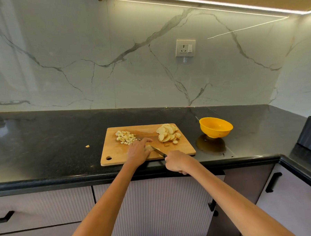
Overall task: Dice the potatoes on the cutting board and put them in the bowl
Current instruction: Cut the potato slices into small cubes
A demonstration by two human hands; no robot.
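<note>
Your left hand lies on the pale potato slices near the front of the rectangular wooden cutting board, fingers curled over them to pin them flat, so the slick cut faces should not slide under the blade. Your right hand is wrapped round the handle of the small dark-handled knife, whose thin blade angles into those slices just beside your left fingertips.

You keep the work sorted: a heap of small, pale potato cubes sits at the board's far left, and a fan of round, thin-skinned potato slices waits at the far right. One stray potato bit lies on the glossy black speckled stone counter, left of the board.

The round yellow plastic bowl stands on the counter just right of the board, seemingly empty, so by my reckoning you are mid-dicing.
</note>
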